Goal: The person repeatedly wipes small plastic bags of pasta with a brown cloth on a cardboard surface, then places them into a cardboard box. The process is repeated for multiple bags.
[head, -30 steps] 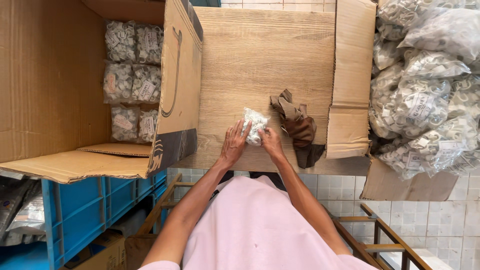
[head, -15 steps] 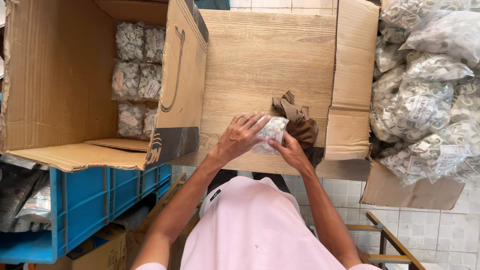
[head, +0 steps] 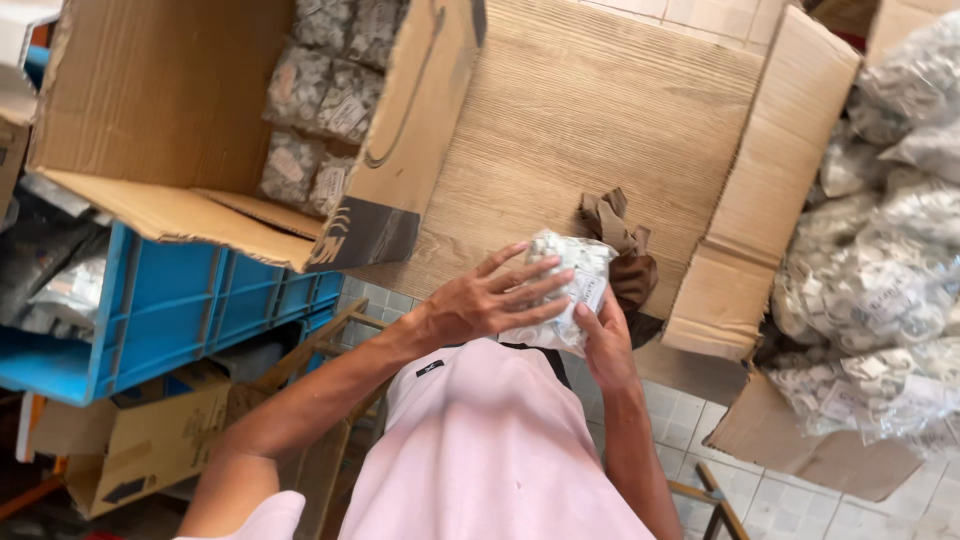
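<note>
The wooden tabletop [head: 590,110] takes up the middle of the view, its pale grain bare over most of its surface. Against the tabletop's left edge stands a big open cardboard box [head: 150,110], flaps spread, with clear packets of small pale parts [head: 320,90] stacked in rows at its bottom. Against the tabletop's right edge a second cardboard box [head: 770,190] lies with its flap folded over the wood, and beyond it a heap of filled clear bags [head: 880,270] spills out. Below the tabletop's left corner, under the big box, sits a blue plastic crate [head: 190,310], and lower still a small brown carton [head: 140,450] on the floor.

At the tabletop's near edge both hands close on one clear bag of small white parts [head: 565,285]. The left hand [head: 490,300] lies across the bag's face, fingers spread long over it. The right hand [head: 600,340] cups it from underneath, thumb pressed to its side. Just behind the bag, touching or nearly touching it, a crumpled brown cloth [head: 620,250] rests on the wood between the hands and the right-hand box.
</note>
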